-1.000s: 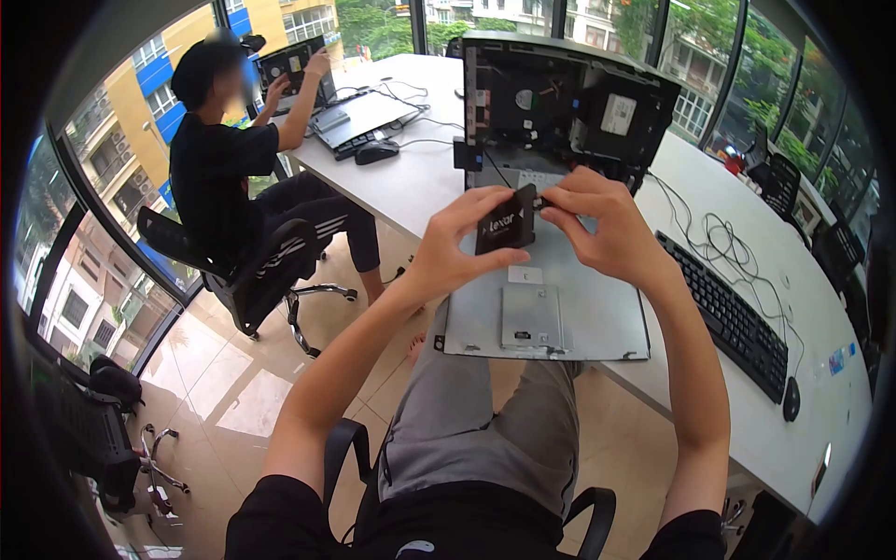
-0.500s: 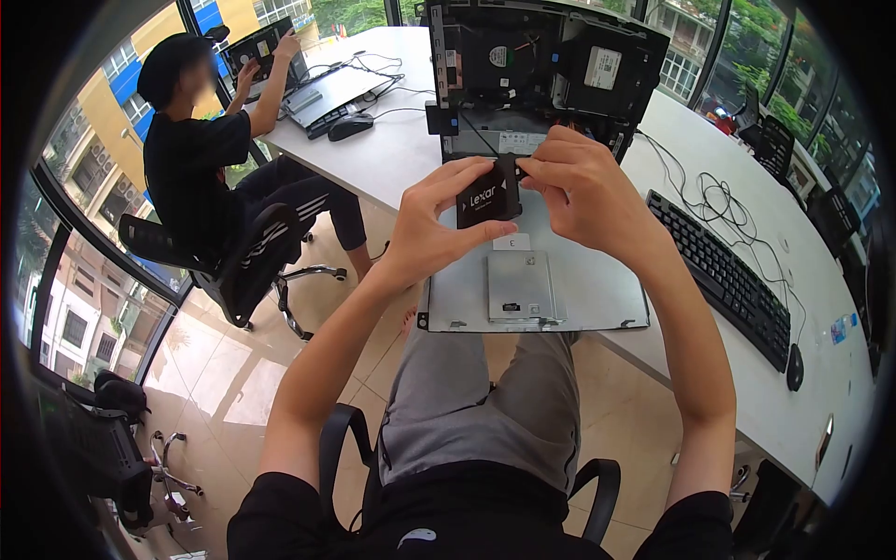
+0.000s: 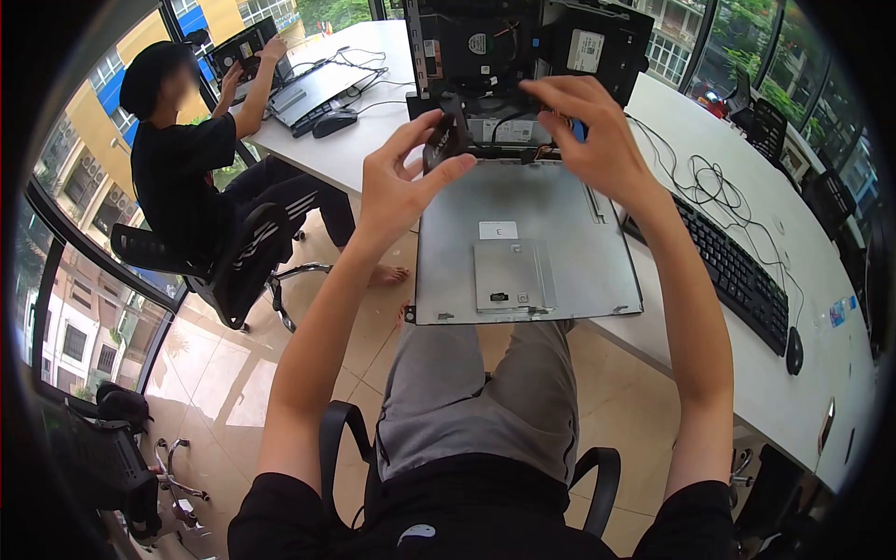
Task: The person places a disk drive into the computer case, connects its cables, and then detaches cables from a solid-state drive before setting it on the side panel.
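Note:
My left hand point(image 3: 411, 173) is closed on a black Lexar SSD point(image 3: 442, 145), held by its edges and tilted so its label shows only at a steep angle. A dark piece, perhaps a bracket or connector, is at the drive's upper end. My right hand point(image 3: 593, 131) is apart from the drive, fingers spread, over the front of the opened desktop computer case point(image 3: 560, 65). Black cabling point(image 3: 511, 119) shows inside the case between my hands. Below them lies the metal side panel point(image 3: 448, 252), with a white label and a raised square plate.
To the right on the white table point(image 3: 775, 224) are a black keyboard point(image 3: 733, 271), a mouse point(image 3: 793, 352) and tangled cables point(image 3: 719, 196). At the left, a co-worker point(image 3: 182, 140) sits handling another opened computer point(image 3: 245, 61). Another mouse point(image 3: 335, 123) lies near that person.
My right hand has let go of the drive's edge and moved up, its fingers spreading. My left hand has carried the SSD up and left, turning its label away.

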